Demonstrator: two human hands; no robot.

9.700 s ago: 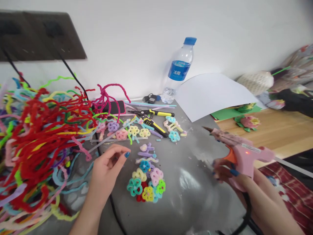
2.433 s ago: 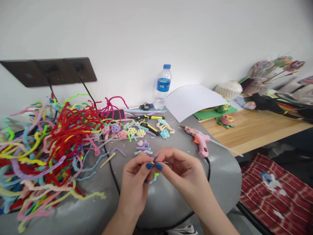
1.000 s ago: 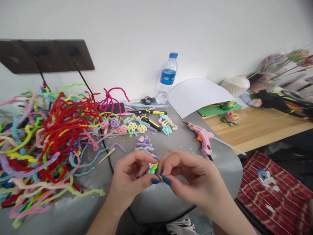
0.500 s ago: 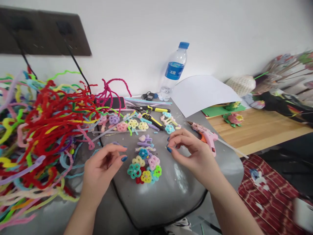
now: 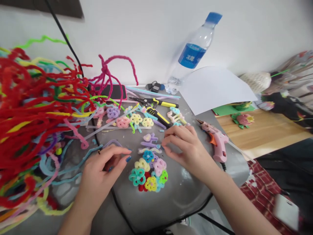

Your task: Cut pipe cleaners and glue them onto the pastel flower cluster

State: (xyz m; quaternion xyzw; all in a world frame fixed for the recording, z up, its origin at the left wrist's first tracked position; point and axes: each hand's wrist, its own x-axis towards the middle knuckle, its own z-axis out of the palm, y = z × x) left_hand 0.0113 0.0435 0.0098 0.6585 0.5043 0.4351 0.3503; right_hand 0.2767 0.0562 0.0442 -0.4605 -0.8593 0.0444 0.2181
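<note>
On the grey surface lies a piece made of several small chenille-stem flowers (image 5: pixel 151 183) in yellow, teal, blue, pink and green. Above it, lavender chenille-stem pieces (image 5: pixel 149 144) form a short row with a pale heart shape (image 5: pixel 147 137) at the far end. My left hand (image 5: pixel 104 169) hovers left of the flowers, thumb and forefinger apart, with nothing between them. At the right end of the lavender pieces is my right hand (image 5: pixel 186 150), thumb and forefinger drawn together in a pinch. Anything between those fingertips is too small or hidden to make out.
A big heap of chenille stems (image 5: pixel 49 111) covers the left side. Behind my hands lie loose flowers (image 5: pixel 136 119), yellow-black pliers (image 5: pixel 158 116) and a phone (image 5: pixel 111 92). A pink glue gun (image 5: pixel 217 140) rests at right, near white paper (image 5: pixel 217 88). A water bottle (image 5: pixel 194 52) leans against the wall.
My right hand has moved left toward the lavender pieces, its fingertips now beside them. The left hand keeps about the same place near the flowers. The camera view has shifted and tilted.
</note>
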